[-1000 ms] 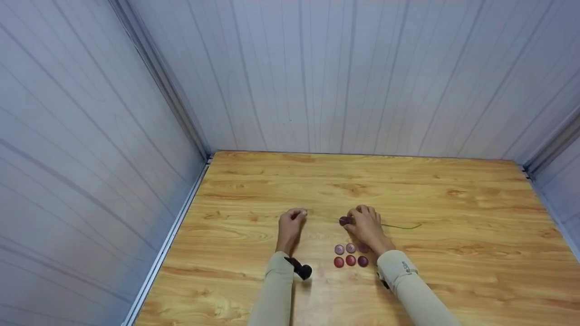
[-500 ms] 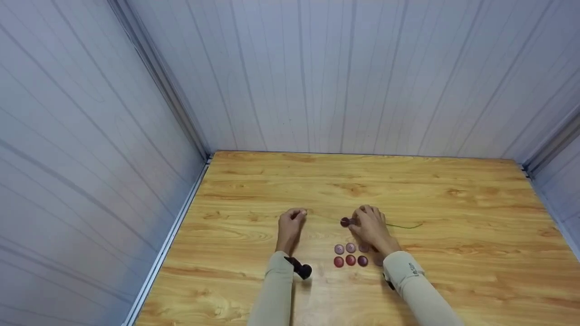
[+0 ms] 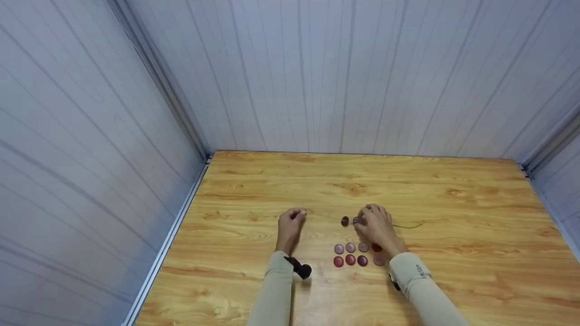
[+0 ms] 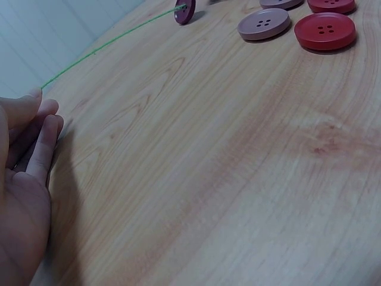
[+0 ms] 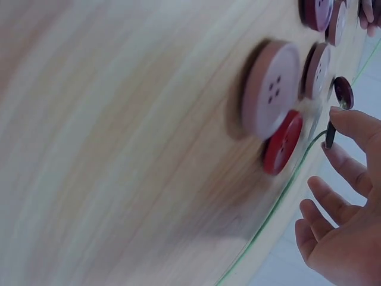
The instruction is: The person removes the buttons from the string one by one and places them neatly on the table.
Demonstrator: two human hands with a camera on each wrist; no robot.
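My left hand (image 3: 291, 226) pinches one end of a green string (image 4: 113, 42) between thumb and forefinger. The string runs taut to the right, through a dark purple button (image 4: 185, 11) that stands on edge. Just right of it, my right hand (image 3: 378, 228) pinches a second, dark-looking button (image 5: 330, 134) between thumb and forefinger, edge-on in the right wrist view. From there the string's loose tail curves away across the table. Nearest my right wrist lie a dusty pink button (image 5: 271, 89) and a red button (image 5: 283, 143).
Two rows of loose flat buttons lie on the wooden table (image 3: 253, 181) between my forearms: pale mauve-pink ones (image 3: 339, 248) behind, with red ones (image 3: 338, 261) and a purple one (image 3: 362, 260) in front. White panel walls (image 3: 281, 81) stand at the back and sides.
My right hand has slid to the right along the string with its button, opening a gap from the dark purple button. More loose buttons show by its wrist. My left hand has stayed still.
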